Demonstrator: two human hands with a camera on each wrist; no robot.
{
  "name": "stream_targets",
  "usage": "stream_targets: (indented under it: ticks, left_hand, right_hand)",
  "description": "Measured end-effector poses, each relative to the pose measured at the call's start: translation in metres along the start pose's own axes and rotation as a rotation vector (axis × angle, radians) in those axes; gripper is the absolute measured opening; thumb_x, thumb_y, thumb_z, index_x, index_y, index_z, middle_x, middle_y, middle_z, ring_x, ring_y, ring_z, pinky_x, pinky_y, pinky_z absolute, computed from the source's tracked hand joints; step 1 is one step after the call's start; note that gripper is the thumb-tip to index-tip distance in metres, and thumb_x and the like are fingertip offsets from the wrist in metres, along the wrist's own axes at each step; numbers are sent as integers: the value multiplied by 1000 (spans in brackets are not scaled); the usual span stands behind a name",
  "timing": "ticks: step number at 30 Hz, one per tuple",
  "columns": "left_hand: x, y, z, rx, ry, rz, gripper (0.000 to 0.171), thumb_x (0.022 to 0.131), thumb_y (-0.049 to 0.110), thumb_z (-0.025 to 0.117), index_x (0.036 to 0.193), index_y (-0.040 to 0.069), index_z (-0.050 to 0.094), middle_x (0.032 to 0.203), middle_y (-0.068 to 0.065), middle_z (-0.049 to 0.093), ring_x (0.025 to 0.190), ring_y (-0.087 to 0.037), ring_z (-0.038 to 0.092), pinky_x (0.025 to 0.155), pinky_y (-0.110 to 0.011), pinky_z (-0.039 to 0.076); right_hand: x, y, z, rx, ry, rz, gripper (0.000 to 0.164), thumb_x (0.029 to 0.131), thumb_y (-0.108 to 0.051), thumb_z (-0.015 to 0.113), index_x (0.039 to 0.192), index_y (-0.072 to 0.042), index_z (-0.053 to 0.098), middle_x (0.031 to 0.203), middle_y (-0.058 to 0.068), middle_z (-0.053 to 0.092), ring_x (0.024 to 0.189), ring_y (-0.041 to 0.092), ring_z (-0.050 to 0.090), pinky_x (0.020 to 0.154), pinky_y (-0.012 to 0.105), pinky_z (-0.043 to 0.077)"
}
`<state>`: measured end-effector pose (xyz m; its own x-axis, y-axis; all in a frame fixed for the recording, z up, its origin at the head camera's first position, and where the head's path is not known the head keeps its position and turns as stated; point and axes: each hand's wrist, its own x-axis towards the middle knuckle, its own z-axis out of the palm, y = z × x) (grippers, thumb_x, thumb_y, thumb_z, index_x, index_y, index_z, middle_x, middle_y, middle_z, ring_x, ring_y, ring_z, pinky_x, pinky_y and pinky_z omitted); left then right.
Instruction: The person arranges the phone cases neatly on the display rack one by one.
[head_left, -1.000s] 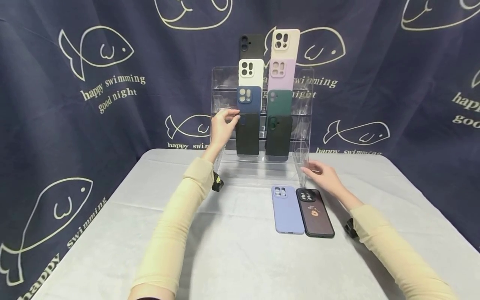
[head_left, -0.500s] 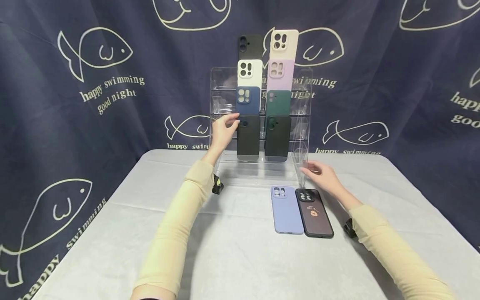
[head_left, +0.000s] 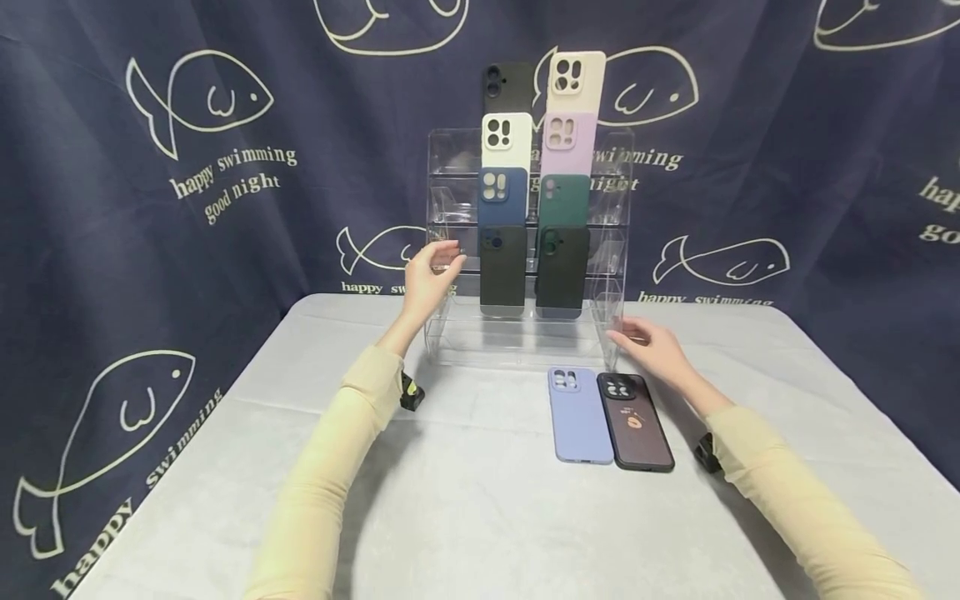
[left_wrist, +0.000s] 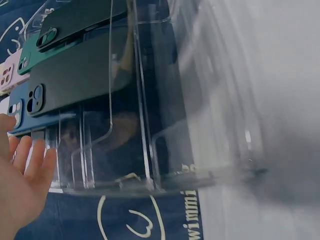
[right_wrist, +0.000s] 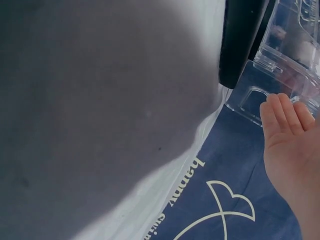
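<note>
My left hand (head_left: pixel 427 287) is held off the left side of a clear tiered display rack (head_left: pixel 517 337), fingers spread and nothing between them. Just right of its fingertips a black phone case (head_left: pixel 503 271) stands in the front tier, overlapping a blue phone case (head_left: pixel 504 192). In the left wrist view the fingers (left_wrist: pixel 35 160) are apart from that black case. My right hand (head_left: pixel 654 346) holds the rack's lower right side edge between thumb and fingers; the right wrist view shows its fingers (right_wrist: pixel 285 112) against the clear plastic, the thumb hidden.
Another black case (head_left: pixel 562 271) stands beside the first, with green (head_left: pixel 564 198), lilac (head_left: pixel 568 146), cream (head_left: pixel 585 92), white (head_left: pixel 506 137) and black (head_left: pixel 517 87) cases behind. A periwinkle case (head_left: pixel 581 425) and a dark printed case (head_left: pixel 637 429) lie on the table (head_left: pixel 465 508) before the rack.
My left hand has let go of the black phone case's upper edge and drawn away left and slightly down. The case sat lower in the tier by half a second ago. My right hand stays put.
</note>
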<state>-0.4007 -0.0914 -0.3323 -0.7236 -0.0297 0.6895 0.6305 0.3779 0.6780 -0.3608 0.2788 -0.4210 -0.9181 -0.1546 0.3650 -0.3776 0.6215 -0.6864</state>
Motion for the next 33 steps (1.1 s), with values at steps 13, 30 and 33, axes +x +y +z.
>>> stream_targets:
  ticks: [13, 30, 33]
  left_hand:
    - [-32, -30, -27, 37, 2, -13, 28, 84, 9, 69, 108, -4, 64, 105, -18, 64, 91, -30, 64, 80, -33, 57]
    - [-64, -60, -55, 254, -216, -45, 38, 84, 11, 69, 116, -6, 58, 105, -23, 63, 94, -36, 62, 84, -45, 54]
    - [-67, -62, -59, 315, -247, -12, 39, 84, 13, 69, 117, -5, 57, 105, -21, 63, 95, -34, 61, 83, -43, 53]
  right_hand:
    - [3, 5, -3, -43, 0, -11, 54, 93, -33, 58, 129, 6, 50, 125, 29, 55, 107, 43, 59, 91, 50, 50]
    - [-2, 0, 0, -16, -16, 4, 56, 93, -33, 58, 129, 8, 48, 127, 31, 52, 109, 45, 58, 93, 51, 48]
    - [-1, 1, -1, -13, -11, 10, 56, 93, -34, 58, 130, 7, 49, 127, 30, 53, 109, 44, 57, 94, 51, 48]
